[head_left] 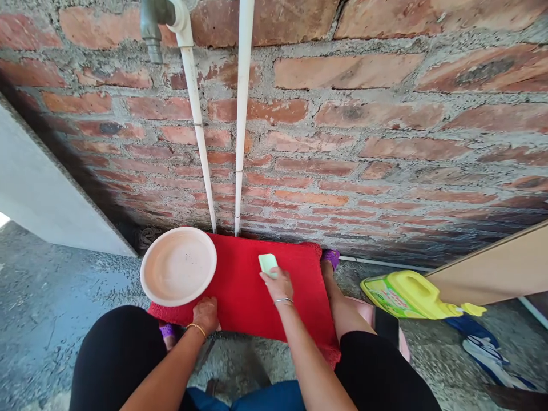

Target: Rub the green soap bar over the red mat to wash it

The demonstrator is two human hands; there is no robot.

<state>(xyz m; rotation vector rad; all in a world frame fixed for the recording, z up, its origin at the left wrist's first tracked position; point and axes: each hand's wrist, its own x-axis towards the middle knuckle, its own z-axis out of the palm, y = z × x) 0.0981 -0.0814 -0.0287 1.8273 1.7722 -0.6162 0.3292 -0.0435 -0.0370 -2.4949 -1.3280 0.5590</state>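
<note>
A red cloth (pixel 252 285) lies spread flat between my legs, with thicker textured ends. My right hand (pixel 280 284) grips a light green rounded block (pixel 268 262) and holds it on or just above the middle of the cloth. Whether the block is a scrub brush or a bar of soap I cannot tell. At the cloth's near edge my left hand (pixel 206 315) is closed, fingers curled over that edge and partly hidden. A pale pink basin (pixel 178 266) sits on the cloth's left end, just beyond my left hand.
A brick wall (pixel 317 148) rises behind the cloth, with two white pipes (pixel 240 114) and a grey tap (pixel 150 34). On the right a yellow jug (pixel 411 294) lies on its side, near blue-and-white shoes (pixel 492 357). A pale panel (pixel 55 171) leans at left.
</note>
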